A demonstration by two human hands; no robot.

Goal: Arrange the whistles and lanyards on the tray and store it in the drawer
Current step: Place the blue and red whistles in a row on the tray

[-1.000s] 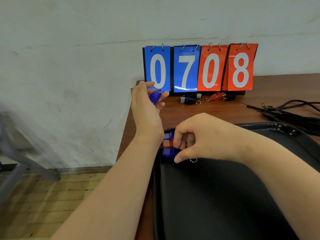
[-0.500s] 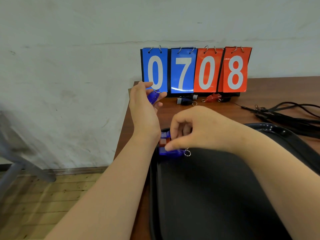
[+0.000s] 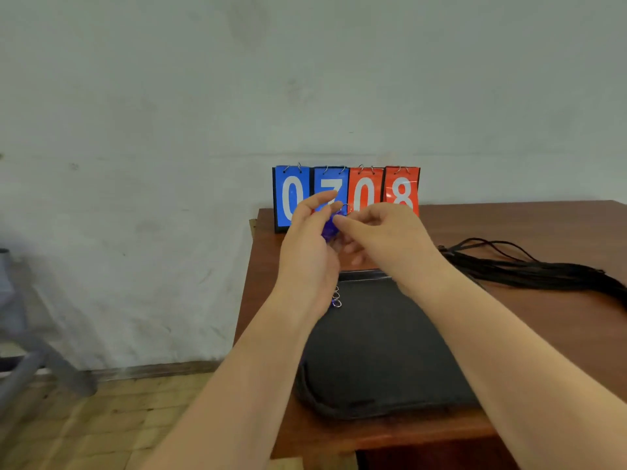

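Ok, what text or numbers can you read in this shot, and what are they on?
"0" on the first blue flip card of the scoreboard, partly behind the left hand.
"7" on the second blue card, mostly covered by fingers.
"0" on the first red card.
"8" on the second red card.
Nothing else carries readable text.

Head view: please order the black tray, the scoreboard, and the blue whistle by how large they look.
1. black tray, largest, though it is also nearest the camera.
2. scoreboard.
3. blue whistle, smallest; the hands partly hide it.
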